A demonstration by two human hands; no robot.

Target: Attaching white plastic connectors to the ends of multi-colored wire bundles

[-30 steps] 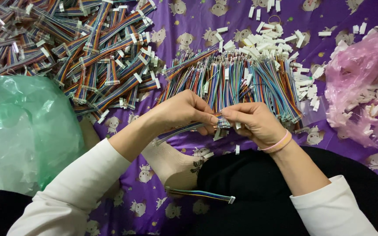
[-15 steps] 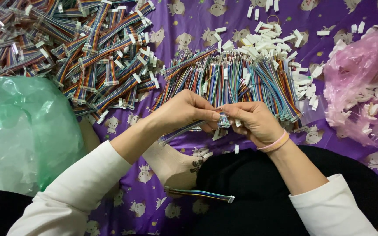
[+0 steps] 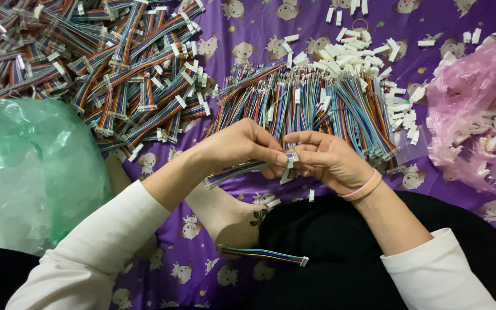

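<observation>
My left hand (image 3: 242, 146) pinches a multicoloured ribbon cable (image 3: 233, 171) that trails down to the left. My right hand (image 3: 325, 161), with a pink band on its wrist, holds a small white connector (image 3: 291, 157) at the cable's end. Both hands meet over my lap, just in front of a spread of loose coloured ribbon cables (image 3: 317, 106) on the purple patterned cloth (image 3: 167, 252).
A heap of finished cables with white connectors (image 3: 116, 63) lies at the upper left. Loose white connectors (image 3: 368, 51) are scattered at the top right. A pink plastic bag (image 3: 477, 115) sits right, a green bag (image 3: 24, 166) left. One cable (image 3: 265, 254) lies on my lap.
The hands have stayed together at the same place; the fingers shifted slightly around the cable end and connector.
</observation>
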